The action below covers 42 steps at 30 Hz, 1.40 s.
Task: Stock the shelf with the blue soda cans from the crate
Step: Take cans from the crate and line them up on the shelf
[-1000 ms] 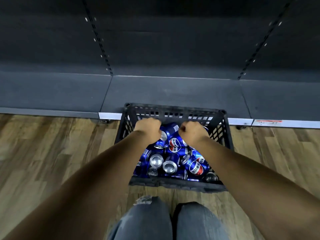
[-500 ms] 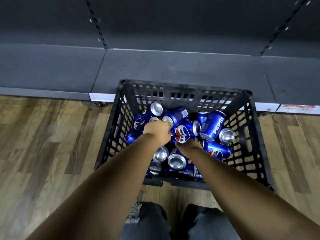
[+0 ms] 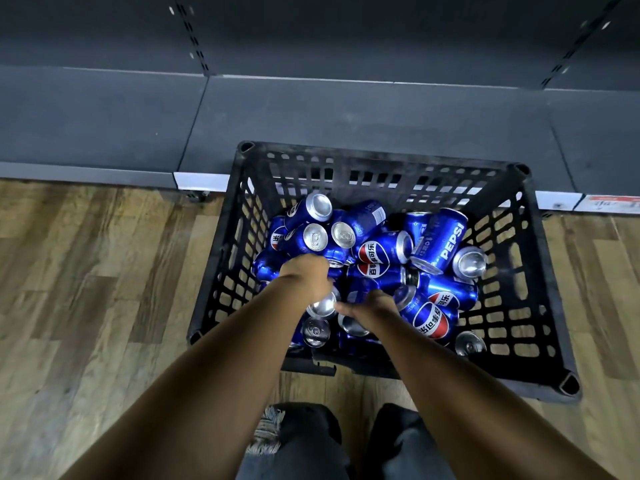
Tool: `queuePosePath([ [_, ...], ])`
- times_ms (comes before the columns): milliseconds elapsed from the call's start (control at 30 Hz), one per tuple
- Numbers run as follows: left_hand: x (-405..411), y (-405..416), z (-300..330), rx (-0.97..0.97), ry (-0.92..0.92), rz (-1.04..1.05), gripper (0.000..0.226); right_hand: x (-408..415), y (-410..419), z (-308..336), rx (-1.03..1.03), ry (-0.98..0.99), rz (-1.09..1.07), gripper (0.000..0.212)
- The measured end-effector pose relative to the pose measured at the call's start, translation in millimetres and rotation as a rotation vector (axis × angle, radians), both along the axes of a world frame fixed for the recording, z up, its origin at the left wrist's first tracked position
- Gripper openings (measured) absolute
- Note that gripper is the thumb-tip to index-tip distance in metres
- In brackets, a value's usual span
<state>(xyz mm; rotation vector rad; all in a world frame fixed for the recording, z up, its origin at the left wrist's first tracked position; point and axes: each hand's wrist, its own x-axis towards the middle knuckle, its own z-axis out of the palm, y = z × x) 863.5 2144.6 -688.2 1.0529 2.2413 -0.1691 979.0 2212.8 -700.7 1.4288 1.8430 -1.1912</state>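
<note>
— How did the cans look?
— Blue, with silver ends and red-white-blue logos; one read PEPSI. They lay jumbled on their sides in the black crate on the wood floor, just near of the bare dark shelf.
— And each grip?
— Both hands were down among the cans. The left hand curled over one can; the right hand I couldn't tell.

Cans are deep blue with red-white-blue logos and silver tops, sitting in a black lattice crate; floor around the crate is brown woodgrain, shelf dark grey.
</note>
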Motion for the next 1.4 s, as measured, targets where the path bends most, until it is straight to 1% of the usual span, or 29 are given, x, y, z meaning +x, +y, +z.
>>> queuePosePath([
  [100, -3.6, -8.3, -10.2, -0.044, -0.026, 0.014, 0.03, -1.3, -3.4, -5.2, -0.036, -0.003, 0.012, 0.072],
  [200, -7.6, -17.2, -17.7, -0.055, -0.058, 0.043, 0.031, -2.6, -3.9, -6.4, -0.027, -0.011, 0.002, 0.075],
  [267, -9.1, -21.8, -20.6, -0.048, -0.075, 0.061, 0.033, -1.9, -4.6, -7.6, -0.035, -0.008, -0.014, 0.072],
  [333, -9.6, -26.6, -20.9, -0.047, -0.074, 0.062, 0.03, -0.6, -3.8, -8.5, -0.038, -0.007, -0.038, 0.064],
  [400, -9.8, -30.9, -18.5, -0.049, -0.057, 0.054, 0.03, -1.4, -2.3, -7.5, -0.067, -0.007, -0.056, 0.047],
  [433, -9.5, -32.9, -16.1, -0.051, -0.041, 0.047, 0.031, -2.5, -0.9, -6.9, -0.071, -0.002, -0.08, 0.045],
  [500, -9.0, -36.5, -12.8, -0.053, -0.013, 0.031, 0.031, -2.4, 1.2, -7.1, -0.096, 0.002, -0.198, 0.063],
  [533, -9.1, -37.2, -12.0, -0.055, -0.006, 0.021, 0.031, -1.5, 2.6, -6.3, -0.111, 0.01, -0.253, 0.065],
  [600, -9.9, -39.9, -6.2, -0.069, 0.008, -0.003, 0.03, 2.9, 3.1, -1.5, -0.121, 0.034, -0.295, 0.046],
  [633, -11.5, -41.5, -1.3, -0.083, 0.012, -0.017, 0.031, 6.6, 3.6, 0.6, -0.117, 0.034, -0.301, 0.041],
  [667, -13.9, -43.9, 5.0, -0.098, 0.012, -0.024, 0.034, 10.1, 1.9, 7.7, -0.113, 0.037, -0.302, 0.04],
  [733, -19.2, -49.3, 23.6, -0.115, 0.007, -0.011, 0.038, 15.8, -0.4, 23.3, -0.115, 0.051, -0.299, 0.046],
  [833, -23.2, -59.4, 63.4, -0.116, -0.017, 0.037, 0.036, 22.3, -5.7, 61.7, -0.137, 0.065, -0.292, 0.059],
  [867, -22.5, -63.2, 78.2, -0.122, -0.021, 0.042, 0.034, 25.3, -6.9, 76.0, -0.143, 0.073, -0.302, 0.06],
  [967, -18.6, -75.3, 124.8, -0.156, -0.022, 0.01, 0.029, 34.8, -11.6, 130.4, -0.135, 0.083, -0.299, 0.05],
  [1067, -13.3, -89.3, 176.1, -0.177, -0.051, 0.036, 0.026, 43.2, -14.4, 188.6, -0.129, 0.104, -0.281, 0.037],
  [1200, -3.6, -102.6, 253.8, -0.142, -0.106, 0.109, 0.032, 49.1, -19.2, 270.2, -0.162, 0.127, -0.298, 0.024],
  [1267, -1.6, -105.5, 296.2, -0.113, -0.133, 0.149, 0.039, 49.1, -23.7, 313.4, -0.164, 0.134, -0.297, 0.028],
  [1300, -1.6, -106.5, 316.8, -0.095, -0.145, 0.162, 0.04, 49.3, -25.8, 333.5, -0.179, 0.143, -0.294, 0.033],
  [1333, -2.1, -106.3, 337.6, -0.076, -0.152, 0.176, 0.04, 49.1, -27.8, 353.2, -0.203, 0.159, -0.289, 0.033],
  [1400, -3.2, -104.5, 379.8, -0.044, -0.146, 0.195, 0.036, 47.4, -33.5, 393.0, -0.263, 0.217, -0.297, 0.019],
])
